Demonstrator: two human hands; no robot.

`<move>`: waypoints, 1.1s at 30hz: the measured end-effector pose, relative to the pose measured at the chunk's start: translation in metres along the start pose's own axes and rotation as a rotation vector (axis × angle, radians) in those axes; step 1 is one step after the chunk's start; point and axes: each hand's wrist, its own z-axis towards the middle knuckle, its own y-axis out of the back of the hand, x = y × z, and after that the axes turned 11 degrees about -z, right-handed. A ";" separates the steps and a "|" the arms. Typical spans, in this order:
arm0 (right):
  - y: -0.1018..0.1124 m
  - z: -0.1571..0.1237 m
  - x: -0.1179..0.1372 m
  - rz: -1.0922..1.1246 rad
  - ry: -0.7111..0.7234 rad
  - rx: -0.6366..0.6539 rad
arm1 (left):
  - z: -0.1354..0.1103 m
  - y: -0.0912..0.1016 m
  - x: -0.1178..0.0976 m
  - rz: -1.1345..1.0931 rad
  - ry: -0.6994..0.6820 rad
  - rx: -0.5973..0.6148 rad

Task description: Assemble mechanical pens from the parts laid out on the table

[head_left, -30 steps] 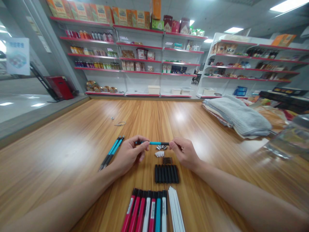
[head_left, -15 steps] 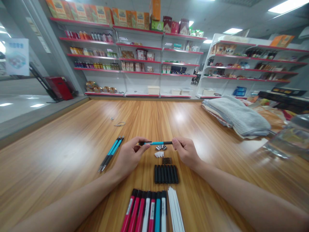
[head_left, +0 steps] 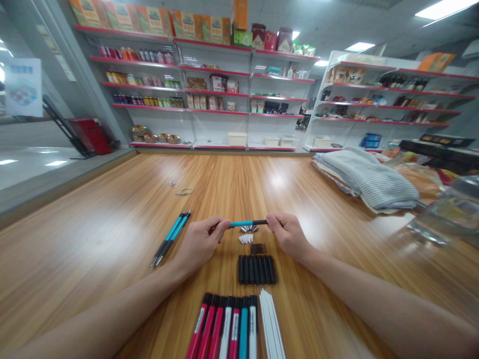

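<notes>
Teal-and-black pen (head_left: 247,223) held level in the head view, above the wooden table (head_left: 93,249): your left hand (head_left: 200,243) pinches one end, your right hand (head_left: 288,237) the other, both closed on the barrel. Just below it lie silver metal tips (head_left: 249,229), then white caps (head_left: 246,239), small dark parts (head_left: 258,248) and a row of black barrels (head_left: 257,269). Two teal pens (head_left: 171,238) lie beside your left hand; red, white and teal pens (head_left: 198,324) and white rods (head_left: 271,324) lie nearest you
</notes>
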 end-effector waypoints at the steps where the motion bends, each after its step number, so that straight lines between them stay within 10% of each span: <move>1: 0.000 0.000 0.000 0.009 0.000 0.003 | 0.000 0.000 0.000 -0.011 0.005 0.002; 33: -0.005 0.005 -0.009 0.278 -0.199 0.007 | 0.000 -0.001 0.000 0.129 -0.038 0.056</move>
